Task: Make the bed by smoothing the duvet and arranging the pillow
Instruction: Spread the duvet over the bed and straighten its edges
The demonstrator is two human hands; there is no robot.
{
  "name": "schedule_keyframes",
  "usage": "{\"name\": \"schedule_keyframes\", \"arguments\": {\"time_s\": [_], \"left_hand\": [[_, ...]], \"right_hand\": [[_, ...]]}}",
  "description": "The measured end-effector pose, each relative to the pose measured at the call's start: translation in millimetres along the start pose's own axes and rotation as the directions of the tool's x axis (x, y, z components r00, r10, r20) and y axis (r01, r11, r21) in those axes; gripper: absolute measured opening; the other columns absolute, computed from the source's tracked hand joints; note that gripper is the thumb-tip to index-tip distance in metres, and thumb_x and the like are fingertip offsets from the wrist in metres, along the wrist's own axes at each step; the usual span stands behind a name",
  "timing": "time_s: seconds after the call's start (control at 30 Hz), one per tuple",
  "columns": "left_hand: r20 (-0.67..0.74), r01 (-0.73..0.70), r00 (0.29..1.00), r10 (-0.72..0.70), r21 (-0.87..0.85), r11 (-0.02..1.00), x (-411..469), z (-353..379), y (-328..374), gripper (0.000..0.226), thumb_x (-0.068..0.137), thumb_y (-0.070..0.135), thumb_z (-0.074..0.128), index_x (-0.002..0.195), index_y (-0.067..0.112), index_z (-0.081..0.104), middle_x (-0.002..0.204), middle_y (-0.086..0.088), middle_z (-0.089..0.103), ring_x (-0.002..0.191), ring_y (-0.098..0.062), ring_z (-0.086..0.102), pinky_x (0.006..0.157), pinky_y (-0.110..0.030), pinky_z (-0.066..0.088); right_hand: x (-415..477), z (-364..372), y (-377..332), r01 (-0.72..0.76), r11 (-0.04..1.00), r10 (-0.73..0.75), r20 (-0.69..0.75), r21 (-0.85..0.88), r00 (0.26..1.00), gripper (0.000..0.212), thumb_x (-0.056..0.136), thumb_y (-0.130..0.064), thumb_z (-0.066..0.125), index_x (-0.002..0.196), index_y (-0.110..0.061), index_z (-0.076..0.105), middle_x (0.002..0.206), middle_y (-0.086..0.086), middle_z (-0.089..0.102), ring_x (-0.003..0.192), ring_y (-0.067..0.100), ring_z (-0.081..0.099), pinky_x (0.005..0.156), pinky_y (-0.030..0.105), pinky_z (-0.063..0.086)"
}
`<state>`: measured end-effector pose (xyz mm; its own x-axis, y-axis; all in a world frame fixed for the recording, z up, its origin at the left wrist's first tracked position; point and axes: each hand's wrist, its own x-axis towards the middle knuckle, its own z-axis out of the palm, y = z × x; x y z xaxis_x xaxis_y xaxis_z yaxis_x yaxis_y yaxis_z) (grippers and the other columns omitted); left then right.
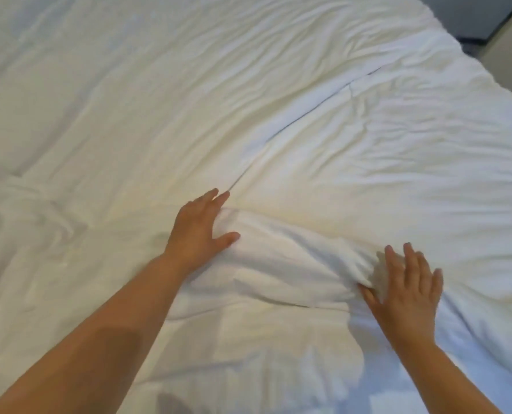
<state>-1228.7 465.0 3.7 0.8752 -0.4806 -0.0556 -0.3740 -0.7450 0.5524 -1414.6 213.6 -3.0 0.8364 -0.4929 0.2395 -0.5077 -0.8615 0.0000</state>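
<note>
Plain white duvet (278,115) with a warm cream cast, no pattern, dark grey floor (470,31) at top right

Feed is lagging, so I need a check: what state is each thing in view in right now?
duvet: spread out, wrinkled, not yet smooth.
fold: raised ridge bunched between the hands.
left hand: open, fingers straight, pressing the fold's left end.
right hand: open, flat on the duvet by the fold's right end.
</note>
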Motion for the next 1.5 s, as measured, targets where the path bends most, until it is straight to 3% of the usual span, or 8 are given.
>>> {"name": "schedule_keyframes", "arguments": {"time_s": [0.2,0.47,0.67,0.9,1.13,1.23,1.33,1.5], "left_hand": [[0.362,-0.117,0.932,0.028,0.226,0.967,28.4,67.8,64.4,0.106,0.038,0.075,0.020,0.125,0.023,0.051,0.124,0.002,0.059,0.118,-0.017,0.050,0.093,-0.025,0.026],[-0.201,-0.107,0.967,0.154,0.225,0.969,59.1,44.9,83.9,0.054,0.058,0.061,0.036,0.062,0.011,0.056,0.058,-0.008,0.062,0.055,-0.029,0.059,0.047,-0.012,0.018],[-0.293,-0.071,0.934,0.206,0.413,0.908,134.1,22.0,97.0,0.035,0.064,0.035,0.067,0.057,0.002,0.057,0.049,-0.015,0.057,0.040,-0.033,0.053,0.050,-0.011,0.013],[-0.029,0.026,1.000,-0.011,0.550,0.835,139.9,116.4,64.1,0.029,0.062,0.029,0.068,0.076,0.003,0.070,0.069,-0.015,0.067,0.064,-0.035,0.067,0.071,-0.051,0.052],[-0.025,0.175,0.984,-0.179,0.377,0.909,93.0,136.1,87.5,0.065,0.091,0.048,0.031,0.146,0.016,0.020,0.155,-0.009,0.017,0.144,-0.024,0.013,0.115,-0.038,0.002],[-0.007,0.108,0.994,-0.110,0.248,0.963,63.3,139.9,121.8,0.090,0.072,0.065,0.008,0.139,0.015,0.040,0.146,-0.009,0.039,0.137,-0.023,0.034,0.112,-0.040,0.020],[0.141,-0.104,0.987,0.072,0.228,0.968,33.0,164.5,159.3,0.070,0.091,0.061,0.003,0.119,0.019,0.052,0.107,-0.007,0.071,0.107,-0.017,0.052,0.093,-0.031,0.038],[0.294,-0.366,0.907,0.301,0.200,0.909,-11.6,214.3,219.5,0.062,0.091,0.058,0.000,0.111,0.022,0.047,0.099,-0.007,0.073,0.100,-0.014,0.043,0.111,-0.016,-0.002]], "right_hand": [[37.5,7.0,97.0,0.090,0.986,-0.031,0.379,-0.140,0.925,0.054,0.090,-0.054,0.030,0.124,-0.015,0.048,0.107,0.009,0.069,0.093,0.028,0.068,0.095,0.048,0.038],[109.6,-25.6,130.1,-0.079,0.981,0.055,0.135,0.177,0.989,0.054,0.068,-0.049,0.042,0.099,-0.016,0.072,0.092,0.015,0.074,0.086,0.040,0.068,0.072,0.039,0.048],[212.1,3.4,123.8,-0.005,0.983,0.019,-0.074,0.185,0.997,0.069,0.067,-0.061,0.033,0.092,-0.010,0.072,0.085,0.021,0.071,0.080,0.042,0.067,0.068,0.038,0.048],[204.4,114.9,107.9,0.076,0.995,-0.052,0.332,-0.062,0.942,0.037,0.095,-0.042,0.041,0.108,-0.011,0.057,0.103,0.010,0.065,0.098,0.030,0.061,0.083,0.034,0.039],[193.2,104.9,126.3,0.171,0.984,-0.154,0.278,-0.039,0.948,0.056,0.090,-0.042,0.038,0.136,-0.011,0.042,0.128,0.008,0.057,0.114,0.024,0.057,0.105,0.046,0.034],[165.0,78.4,143.9,0.233,0.972,-0.231,0.151,0.001,0.961,0.069,0.052,-0.047,0.075,0.108,-0.010,0.062,0.095,0.010,0.073,0.081,0.024,0.071,0.079,0.049,0.053],[114.8,61.0,179.3,0.204,0.978,-0.207,0.131,0.038,0.970,0.095,0.030,-0.034,0.090,0.112,-0.014,0.047,0.103,0.012,0.071,0.104,0.028,0.053,0.099,0.045,0.029],[12.2,29.1,259.3,0.059,0.997,-0.052,0.127,-0.052,0.991,0.079,0.048,-0.029,0.079,0.118,-0.012,0.045,0.127,0.012,0.043,0.114,0.027,0.038,0.116,0.032,-0.008]]}}
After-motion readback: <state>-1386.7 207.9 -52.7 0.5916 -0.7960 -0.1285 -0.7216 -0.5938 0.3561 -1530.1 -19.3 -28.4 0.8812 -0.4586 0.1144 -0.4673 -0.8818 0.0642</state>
